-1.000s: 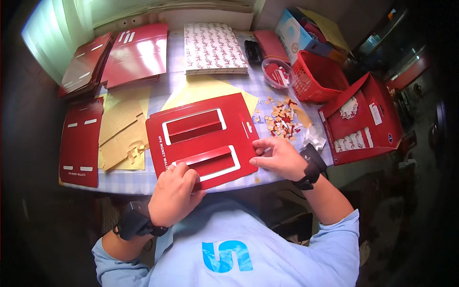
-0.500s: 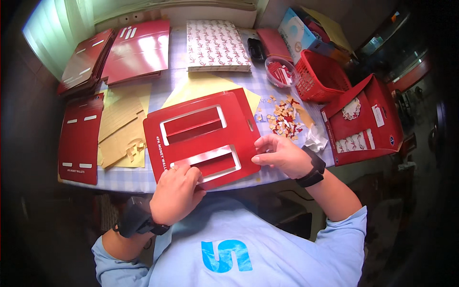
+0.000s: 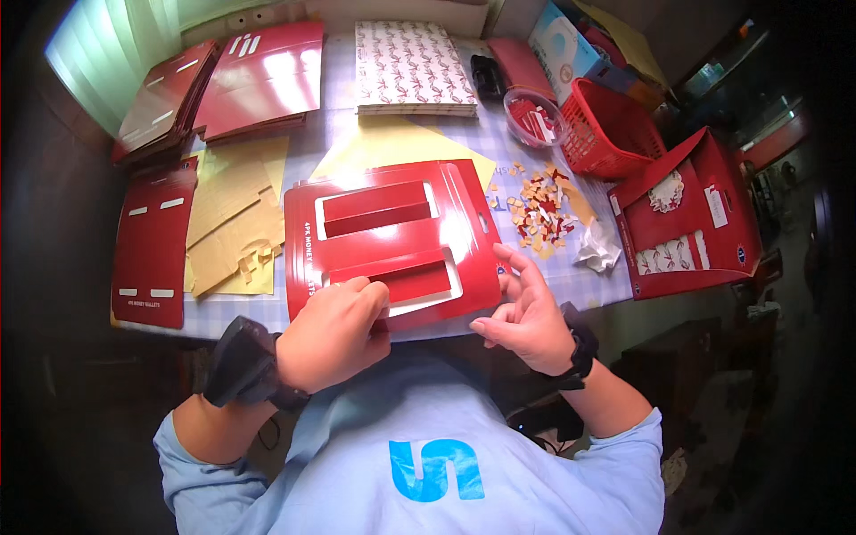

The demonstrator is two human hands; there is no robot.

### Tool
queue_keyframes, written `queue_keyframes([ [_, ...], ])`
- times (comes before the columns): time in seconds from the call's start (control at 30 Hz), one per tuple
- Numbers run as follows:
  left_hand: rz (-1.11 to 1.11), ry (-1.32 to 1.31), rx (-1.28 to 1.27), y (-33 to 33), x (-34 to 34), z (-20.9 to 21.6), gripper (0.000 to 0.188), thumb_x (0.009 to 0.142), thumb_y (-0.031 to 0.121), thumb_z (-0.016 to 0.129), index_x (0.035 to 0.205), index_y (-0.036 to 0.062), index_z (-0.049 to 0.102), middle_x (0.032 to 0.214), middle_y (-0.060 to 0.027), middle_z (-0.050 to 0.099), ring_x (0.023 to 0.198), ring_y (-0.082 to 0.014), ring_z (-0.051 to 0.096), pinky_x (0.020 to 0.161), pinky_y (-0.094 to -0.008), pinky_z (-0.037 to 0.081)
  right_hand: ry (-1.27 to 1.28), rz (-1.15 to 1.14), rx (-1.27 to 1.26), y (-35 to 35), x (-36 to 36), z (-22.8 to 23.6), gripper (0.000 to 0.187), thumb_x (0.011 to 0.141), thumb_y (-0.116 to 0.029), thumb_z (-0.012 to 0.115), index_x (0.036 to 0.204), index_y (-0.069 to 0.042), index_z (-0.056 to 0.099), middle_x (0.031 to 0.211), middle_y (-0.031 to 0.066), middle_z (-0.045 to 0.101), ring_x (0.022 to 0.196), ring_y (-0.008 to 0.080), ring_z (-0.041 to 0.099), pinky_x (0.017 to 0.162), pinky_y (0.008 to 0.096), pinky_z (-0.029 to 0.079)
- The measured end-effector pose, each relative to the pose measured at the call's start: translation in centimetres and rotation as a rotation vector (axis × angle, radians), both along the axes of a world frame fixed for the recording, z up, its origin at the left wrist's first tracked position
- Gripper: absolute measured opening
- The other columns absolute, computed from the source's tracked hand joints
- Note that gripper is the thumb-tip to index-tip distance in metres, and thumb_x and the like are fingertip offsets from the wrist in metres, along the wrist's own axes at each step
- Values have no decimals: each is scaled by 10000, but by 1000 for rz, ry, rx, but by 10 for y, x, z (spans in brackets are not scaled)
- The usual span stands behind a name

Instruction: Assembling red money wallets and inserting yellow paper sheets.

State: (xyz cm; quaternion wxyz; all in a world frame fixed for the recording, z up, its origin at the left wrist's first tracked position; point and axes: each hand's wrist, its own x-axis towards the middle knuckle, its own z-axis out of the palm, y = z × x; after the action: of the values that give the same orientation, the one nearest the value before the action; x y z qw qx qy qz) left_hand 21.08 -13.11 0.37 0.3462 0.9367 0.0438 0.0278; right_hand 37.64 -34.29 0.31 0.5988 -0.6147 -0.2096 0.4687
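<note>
A glossy red cardboard piece [image 3: 392, 239] lies slightly slanted in front of me on the checked cloth. It has two long white-edged windows with red folded strips across them. My left hand [image 3: 337, 332] is closed at the lower left of the piece, its fingers pinching by the end of the lower strip [image 3: 388, 265]; the fingertips are partly hidden. At the lower right corner, my right hand [image 3: 532, 316] is open with fingers apart and thumb stretched toward the left. Its fingertips are by the card's right edge; whether they touch it I cannot tell.
Red card stacks [image 3: 263, 80] stand at the back left, with a flat red card [image 3: 152, 245] below. Patterned booklets [image 3: 412, 67] lie at the back. On the right are paper scraps [image 3: 541, 209], crumpled paper [image 3: 599, 245], a red basket [image 3: 615, 134] and a red folder [image 3: 682, 223].
The lower window's strip now stands raised across its upper part. My right hand has moved down and its fingers have spread. The whole view has shifted slightly.
</note>
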Motion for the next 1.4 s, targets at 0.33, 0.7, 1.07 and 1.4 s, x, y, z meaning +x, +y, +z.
queue_keyframes([
  [0.33,-36,84,15,-3,1,-11,215,733,52,696,894,6,562,869,-175,617,836,-340,635,727,-392,517,-353,-66,2,2,-17,-28,842,827,72,671,1507,-64,191,1178,130,611,723,36,603,643,183,497],
  [0.7,-98,209,-15,6,13,7,201,706,92,729,855,2,627,836,-173,660,824,-341,660,736,-396,533,-1504,281,30,15,0,26,542,653,-167,829,1128,-38,602,1016,121,582,955,320,566,870,402,437],
  [1.07,-94,259,63,7,17,6,143,698,89,692,773,-14,627,768,-192,656,776,-359,660,715,-416,528,-1548,915,-5,72,6,6,182,639,-114,692,747,-87,548,774,71,581,812,264,569,747,380,423],
  [1.4,-228,375,184,11,30,13,107,696,70,677,762,-13,658,776,-188,669,794,-354,665,744,-409,531,-1438,1144,-243,89,3,18,137,637,-135,685,716,-59,602,686,112,601,739,306,596,734,399,430],
])
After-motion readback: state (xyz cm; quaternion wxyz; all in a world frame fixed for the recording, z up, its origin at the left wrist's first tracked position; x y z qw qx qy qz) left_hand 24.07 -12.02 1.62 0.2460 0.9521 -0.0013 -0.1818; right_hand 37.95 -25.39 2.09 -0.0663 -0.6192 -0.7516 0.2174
